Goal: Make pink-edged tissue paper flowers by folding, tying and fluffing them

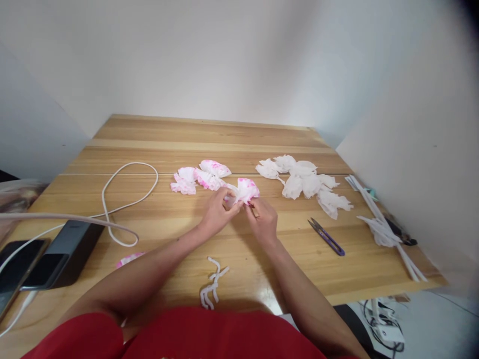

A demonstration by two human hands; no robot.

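My left hand (217, 210) and my right hand (264, 219) meet at the middle of the wooden table (209, 139), both pinching one pink-and-white tissue paper flower (245, 190). The left fingers grip its white base; the right fingers hold its lower edge. Two more pink-stained paper flowers (200, 178) lie just beyond my left hand. A short bundle of white pipe cleaners (213, 285) rests near the table's front edge, between my forearms.
Several plain white paper flowers (305, 182) lie at right, purple thread snips (326, 237) in front of them. White sticks and paper (385, 227) lie along the right edge. A white cable (123, 199), a dark box (71, 252) and a phone (17, 271) sit at left.
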